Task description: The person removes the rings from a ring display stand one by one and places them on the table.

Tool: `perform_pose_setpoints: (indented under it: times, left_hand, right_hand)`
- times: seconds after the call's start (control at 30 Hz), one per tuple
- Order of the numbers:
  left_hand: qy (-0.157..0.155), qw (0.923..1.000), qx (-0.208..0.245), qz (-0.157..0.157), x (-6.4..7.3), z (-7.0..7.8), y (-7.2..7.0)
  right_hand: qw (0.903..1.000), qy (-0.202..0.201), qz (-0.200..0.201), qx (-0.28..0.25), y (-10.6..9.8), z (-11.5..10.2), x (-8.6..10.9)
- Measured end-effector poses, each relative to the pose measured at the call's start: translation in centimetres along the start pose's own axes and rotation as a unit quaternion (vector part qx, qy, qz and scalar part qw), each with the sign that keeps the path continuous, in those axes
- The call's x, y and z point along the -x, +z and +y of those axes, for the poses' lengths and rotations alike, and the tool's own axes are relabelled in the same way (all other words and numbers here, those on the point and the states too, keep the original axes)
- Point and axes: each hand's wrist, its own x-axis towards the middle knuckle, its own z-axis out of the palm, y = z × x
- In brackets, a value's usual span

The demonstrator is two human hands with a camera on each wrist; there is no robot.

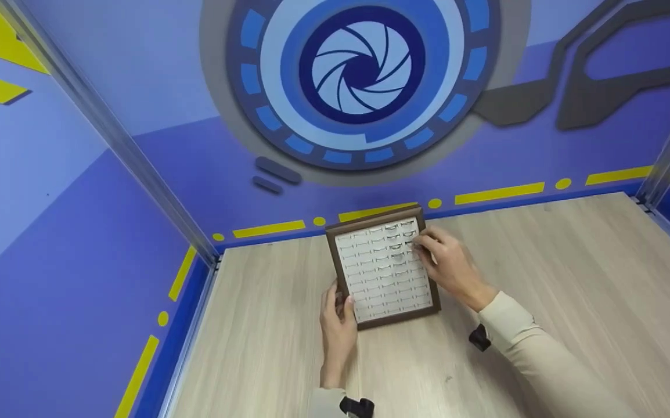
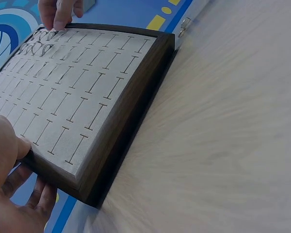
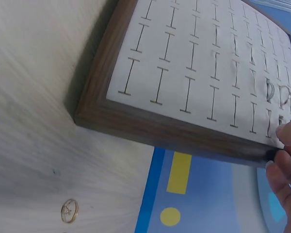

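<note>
A ring display board (image 1: 385, 284) with a brown wooden frame and a white slotted face stands tilted above the table. My left hand (image 1: 338, 328) grips its lower left edge, thumb on the front and fingers curled behind. Several rings (image 1: 393, 238) sit in slots near the upper right corner. There my right hand (image 1: 448, 261) pinches a ring at a slot by the right edge, its fingertips covering most of it. The left wrist view shows the left thumb (image 2: 22, 148) over the frame and the other hand (image 2: 60, 12) at the far end.
A loose gold ring (image 3: 66, 211) lies on the wood-grain table (image 1: 265, 325) beside the board. Behind the table stands a blue and purple printed wall (image 1: 166, 168), with a metal post (image 1: 108, 133) at the left corner.
</note>
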Motion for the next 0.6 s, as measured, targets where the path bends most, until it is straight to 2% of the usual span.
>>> perform_pose_setpoints:
  times: [0.27,0.47,0.6]
  left_hand:
    - [0.005,0.9999,-0.014,0.008,0.21,0.25,0.2]
    - [0.019,0.9997,-0.015,0.0,0.19,0.12,0.15]
    - [0.015,0.9998,-0.012,-0.001,0.15,0.08,0.09]
  right_hand:
    - [0.9995,0.006,-0.014,0.028,0.55,-0.44,-0.16]
    - [0.9984,0.018,-0.029,0.045,0.51,-0.85,-0.19]
    - [0.9979,0.016,-0.037,0.05,0.6,-0.87,-0.35]
